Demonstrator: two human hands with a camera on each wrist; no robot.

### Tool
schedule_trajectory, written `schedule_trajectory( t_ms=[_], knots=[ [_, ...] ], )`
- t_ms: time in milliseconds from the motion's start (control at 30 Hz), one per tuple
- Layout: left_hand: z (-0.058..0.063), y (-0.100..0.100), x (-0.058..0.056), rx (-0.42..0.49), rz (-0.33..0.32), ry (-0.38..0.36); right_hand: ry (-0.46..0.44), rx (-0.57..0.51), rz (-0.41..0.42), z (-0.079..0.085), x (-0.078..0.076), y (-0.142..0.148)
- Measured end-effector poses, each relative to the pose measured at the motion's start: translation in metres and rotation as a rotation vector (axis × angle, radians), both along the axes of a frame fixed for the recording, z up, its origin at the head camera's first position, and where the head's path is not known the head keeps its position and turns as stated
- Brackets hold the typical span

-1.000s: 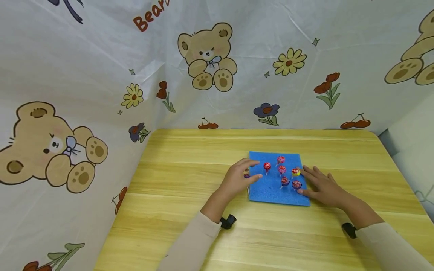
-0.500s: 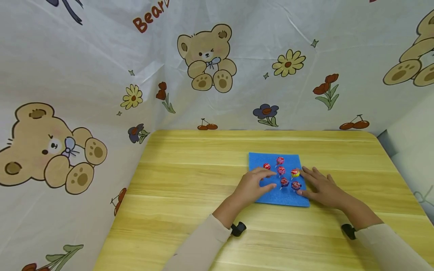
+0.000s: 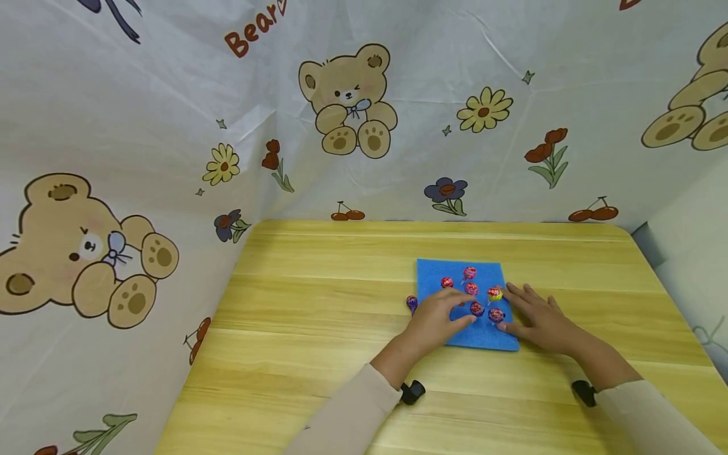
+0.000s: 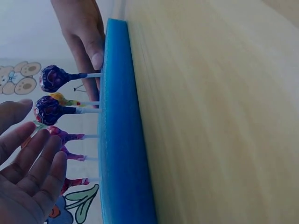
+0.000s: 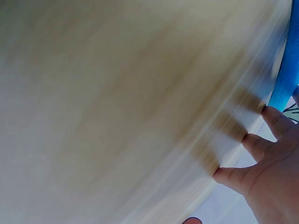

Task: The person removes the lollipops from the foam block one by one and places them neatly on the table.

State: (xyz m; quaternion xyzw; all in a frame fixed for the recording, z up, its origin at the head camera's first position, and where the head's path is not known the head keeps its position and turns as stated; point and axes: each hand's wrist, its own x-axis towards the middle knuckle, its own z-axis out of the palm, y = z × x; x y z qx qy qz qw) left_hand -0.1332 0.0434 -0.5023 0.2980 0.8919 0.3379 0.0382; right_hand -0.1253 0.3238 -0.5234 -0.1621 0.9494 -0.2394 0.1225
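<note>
Several wrapped lollipops stand upright with their sticks in a blue foam board (image 3: 429, 272). My left hand (image 3: 435, 319) hovers over the board, thumb and fingers apart. It is nearest to a dark-wrapped lollipop (image 3: 476, 308), seen in the left wrist view just beyond the fingertips (image 4: 60, 161), with nothing gripped. At the board's right edge rests my right hand (image 3: 543, 321), fingers spread; its thumb is close to another dark lollipop (image 3: 497, 315) and its forefinger to a yellow-and-red lollipop (image 3: 495, 293). In the right wrist view, several fingertips of this hand touch the tabletop.
A purple lollipop (image 3: 412, 303) lies on the wooden table (image 3: 307, 303) just left of the board, partly behind my left hand. Pink and red lollipops (image 3: 469, 273) stand toward the board's back. A bear-print cloth (image 3: 352, 177) hangs behind the table.
My left hand has moved right, from the board's left edge to over its middle, uncovering the purple lollipop on the table. The right hand stays in place at the board's edge.
</note>
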Motion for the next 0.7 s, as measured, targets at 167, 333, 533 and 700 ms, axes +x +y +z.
schedule_trajectory(
  t_ms=[167, 333, 533, 700],
  knots=[
    [-0.001, 0.006, 0.000, -0.019, 0.001, 0.018, -0.001, -0.003, 0.000, 0.000, 0.000, 0.000],
    [-0.004, 0.011, 0.001, 0.007, 0.000, 0.002, 0.005, -0.006, 0.000, 0.000, 0.001, 0.000],
    [-0.004, 0.014, 0.002, 0.023, 0.017, -0.017, 0.009, -0.014, 0.001, 0.000, 0.001, 0.000],
    [-0.004, 0.016, 0.002, 0.029, 0.023, -0.035, 0.014, -0.020, 0.004, -0.001, 0.001, 0.000]
  ],
)
